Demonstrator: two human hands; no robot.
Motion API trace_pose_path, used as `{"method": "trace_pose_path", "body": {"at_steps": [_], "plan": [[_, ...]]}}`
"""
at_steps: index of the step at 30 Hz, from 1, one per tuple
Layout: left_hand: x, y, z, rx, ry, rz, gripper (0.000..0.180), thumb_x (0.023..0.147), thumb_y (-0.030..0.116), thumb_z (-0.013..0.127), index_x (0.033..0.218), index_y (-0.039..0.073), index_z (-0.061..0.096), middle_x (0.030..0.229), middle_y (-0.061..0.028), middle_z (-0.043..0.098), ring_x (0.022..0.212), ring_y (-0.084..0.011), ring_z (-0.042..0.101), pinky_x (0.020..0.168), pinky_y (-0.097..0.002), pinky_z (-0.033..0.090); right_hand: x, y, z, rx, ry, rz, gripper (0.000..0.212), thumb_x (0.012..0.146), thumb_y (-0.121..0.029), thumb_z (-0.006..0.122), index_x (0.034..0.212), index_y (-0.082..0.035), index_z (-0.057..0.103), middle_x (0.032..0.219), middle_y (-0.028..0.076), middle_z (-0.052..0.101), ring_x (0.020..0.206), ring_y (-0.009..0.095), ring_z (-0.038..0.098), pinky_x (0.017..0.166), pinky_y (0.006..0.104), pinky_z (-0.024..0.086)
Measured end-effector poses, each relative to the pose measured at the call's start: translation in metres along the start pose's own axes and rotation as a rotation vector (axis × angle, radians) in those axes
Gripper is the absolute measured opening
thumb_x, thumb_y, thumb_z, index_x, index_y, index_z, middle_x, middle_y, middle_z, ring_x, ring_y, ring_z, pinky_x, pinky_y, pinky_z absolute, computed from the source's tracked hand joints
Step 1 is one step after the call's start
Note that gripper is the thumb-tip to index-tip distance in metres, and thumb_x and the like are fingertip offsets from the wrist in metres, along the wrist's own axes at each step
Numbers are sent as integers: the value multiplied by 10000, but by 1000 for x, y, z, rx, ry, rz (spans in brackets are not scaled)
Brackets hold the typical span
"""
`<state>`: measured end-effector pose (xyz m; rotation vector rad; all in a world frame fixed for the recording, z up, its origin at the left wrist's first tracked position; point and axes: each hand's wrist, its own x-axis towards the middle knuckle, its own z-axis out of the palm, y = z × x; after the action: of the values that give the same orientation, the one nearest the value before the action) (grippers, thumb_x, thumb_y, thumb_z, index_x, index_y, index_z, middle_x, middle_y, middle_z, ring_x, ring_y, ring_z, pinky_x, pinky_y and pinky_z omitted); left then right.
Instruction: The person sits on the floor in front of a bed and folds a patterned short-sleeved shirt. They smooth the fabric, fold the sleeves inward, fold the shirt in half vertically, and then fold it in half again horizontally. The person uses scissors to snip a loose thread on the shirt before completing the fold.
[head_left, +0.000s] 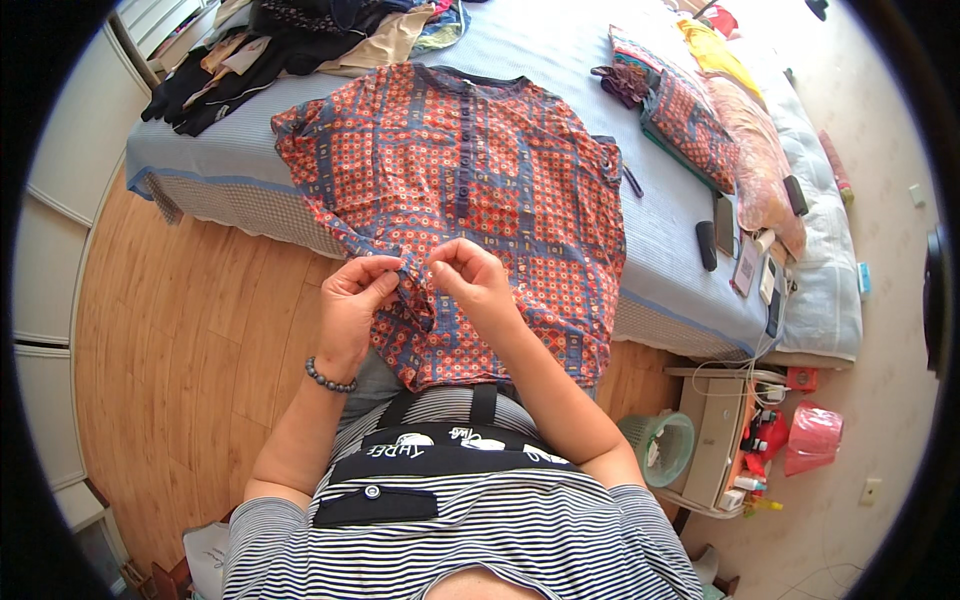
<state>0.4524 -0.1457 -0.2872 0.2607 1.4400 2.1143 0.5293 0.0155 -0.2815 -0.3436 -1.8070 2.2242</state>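
Shirt [545,180], one: centre of the frame, spread across the bed [660,222], lower part hanging toward me; red-orange and blue patterned squares, dark neckline, rumpled near my hands.
Left hand [358,300]: forearm angled up from the lower edge, bead bracelet [330,376] at the wrist; thumb and fingers pinch a gathered fold.
Right hand [474,283]: just beside it, turned inward, fingers curled narrow; whether anything sits between the tips, I cannot tell.
Basket [684,432]: pale green, lower right, pale contents too small to identify.
Clothes [270,75]: dark and beige pile, upper left.
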Motion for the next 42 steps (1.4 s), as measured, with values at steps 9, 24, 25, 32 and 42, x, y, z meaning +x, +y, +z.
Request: {"method": "trace_pose_path", "body": {"at_steps": [9,24,25,32,42], "plan": [[0,0,-1,-25,10,-19,129,869,2,646,980,50,693,878,10,677,753,-40,597,656,-184,496,1,8,5,-302,23,-143,52,873,-57,644,882,-22,608,811,-7,599,689,54,545,616,211,448],[3,1,-2,11,61,-33,149,877,-12,610,997,44,679,873,15,661,755,-51,599,651,-186,486,1,23,-3,-34,-9,55,136,890,-111,637,978,-44,558,866,2,582,782,76,562,699,241,476],[1,0,-3,-22,63,-48,148,879,-9,610,1003,44,673,880,12,662,759,-53,605,651,-186,493,-4,11,10,-401,43,-219,219,833,-77,683,993,-17,546,883,32,588,793,104,577,714,254,486],[4,-3,-18,-125,20,-3,152,898,35,612,1047,42,637,947,-14,665,818,-88,639,718,-226,543,-7,20,13,-620,123,-247,207,759,-24,676,938,-7,573,777,90,596,670,147,585,641,290,493],[-18,-22,-54,260,37,29,125,900,67,633,1009,22,674,956,-9,655,826,-70,595,741,-218,506,-14,62,13,-353,53,-36,165,808,48,658,928,-26,574,777,-38,546,695,15,508,602,183,433]]}}
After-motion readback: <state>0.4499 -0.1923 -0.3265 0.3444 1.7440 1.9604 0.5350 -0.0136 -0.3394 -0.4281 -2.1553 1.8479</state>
